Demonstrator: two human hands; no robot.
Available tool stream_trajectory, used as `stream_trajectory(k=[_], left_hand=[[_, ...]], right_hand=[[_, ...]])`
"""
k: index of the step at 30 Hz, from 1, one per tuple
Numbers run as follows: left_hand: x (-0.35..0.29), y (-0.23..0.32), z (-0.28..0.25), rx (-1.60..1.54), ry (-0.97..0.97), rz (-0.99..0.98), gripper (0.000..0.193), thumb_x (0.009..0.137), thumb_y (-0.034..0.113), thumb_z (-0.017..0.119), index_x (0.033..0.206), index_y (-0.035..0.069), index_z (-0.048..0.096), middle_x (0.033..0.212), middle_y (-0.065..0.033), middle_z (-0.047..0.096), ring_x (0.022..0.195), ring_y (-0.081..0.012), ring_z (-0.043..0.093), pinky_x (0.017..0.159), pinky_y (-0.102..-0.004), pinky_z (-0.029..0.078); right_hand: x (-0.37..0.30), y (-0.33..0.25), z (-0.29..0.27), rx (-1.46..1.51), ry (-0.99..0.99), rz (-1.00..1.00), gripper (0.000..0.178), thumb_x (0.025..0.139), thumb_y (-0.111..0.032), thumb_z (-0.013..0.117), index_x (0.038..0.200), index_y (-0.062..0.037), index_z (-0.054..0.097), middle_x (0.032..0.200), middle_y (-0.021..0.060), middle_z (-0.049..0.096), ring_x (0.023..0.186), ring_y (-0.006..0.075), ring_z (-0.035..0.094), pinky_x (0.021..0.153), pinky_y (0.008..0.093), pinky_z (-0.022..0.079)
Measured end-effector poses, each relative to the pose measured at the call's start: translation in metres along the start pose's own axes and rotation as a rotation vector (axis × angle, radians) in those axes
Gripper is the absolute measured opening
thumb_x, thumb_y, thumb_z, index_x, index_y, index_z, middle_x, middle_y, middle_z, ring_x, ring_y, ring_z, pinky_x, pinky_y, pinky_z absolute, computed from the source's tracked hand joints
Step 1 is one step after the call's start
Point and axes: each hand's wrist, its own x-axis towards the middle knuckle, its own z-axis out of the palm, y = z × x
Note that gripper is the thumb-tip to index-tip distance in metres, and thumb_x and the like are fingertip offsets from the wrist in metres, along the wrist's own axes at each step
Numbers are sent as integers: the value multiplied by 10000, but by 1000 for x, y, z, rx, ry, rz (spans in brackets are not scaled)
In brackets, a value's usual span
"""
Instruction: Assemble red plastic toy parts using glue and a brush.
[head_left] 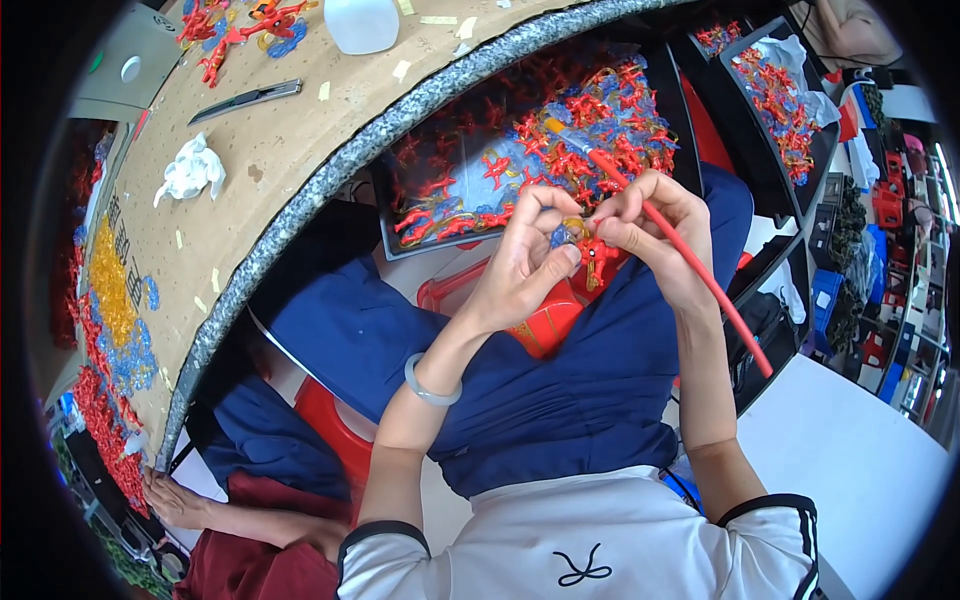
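Note:
Over my lap, both hands meet at a small red plastic figure (pixel 594 251) with blue and yellow see-through parts. My left hand (pixel 520 265) pinches its blue and yellow side between thumb and fingers. From the other side, the thumb and forefinger of my right hand (pixel 665 235) are closed at the figure's top. A long red-handled paintbrush (pixel 712 285) also lies in my right hand, its yellow-orange tip pointing up and left over a black tray (pixel 385 215). That tray holds many red, blue and yellow pieces.
A granite-edged table (pixel 330 150) curves along the left, bearing a utility knife (pixel 245 101), crumpled tissue (pixel 191 168) and a white container (pixel 361 25). Piles of yellow pieces (pixel 112 285) and red pieces (pixel 105 425) lie farther left. Another person's hand (pixel 175 500) rests near them. A second filled tray (pixel 775 100) stands right.

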Motion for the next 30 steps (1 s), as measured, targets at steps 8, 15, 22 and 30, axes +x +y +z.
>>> stream_trajectory(k=[8, 15, 22, 30], left_hand=[[-1, -4, 0, 38, 12, 53, 446, 894, 85, 586, 1232, 30, 301, 1065, -116, 540, 954, -108, 513, 798, -244, 437], [-2, -7, -4, 138, 9, 99, 446, 894, 71, 588, 1231, 26, 300, 1088, -126, 542, 987, -116, 514, 876, -275, 415], [1, -5, -3, 229, 35, 167, 421, 868, -5, 553, 1215, 49, 321, 1054, -77, 520, 900, -92, 501, 714, -225, 401], [1, -8, -4, 248, 53, 138, 369, 859, 27, 588, 1155, 53, 368, 837, 1, 475, 643, -59, 376, 555, -225, 322]], right_hand=[[2, 11, 4, 169, 98, 106, 357, 775, 3, 727, 710, -133, 403, 716, 106, 643, 688, 115, 618, 609, 214, 441], [1, 13, 3, 213, 96, 110, 361, 774, 11, 721, 704, -138, 400, 705, 102, 640, 707, 137, 634, 640, 221, 448], [5, 15, 3, 249, 66, 69, 327, 796, 44, 690, 725, -110, 410, 781, 132, 680, 706, 122, 649, 656, 226, 503], [-4, 0, 8, 4, 95, 21, 287, 819, 100, 637, 758, -71, 414, 815, 135, 665, 787, 124, 646, 716, 239, 517]])
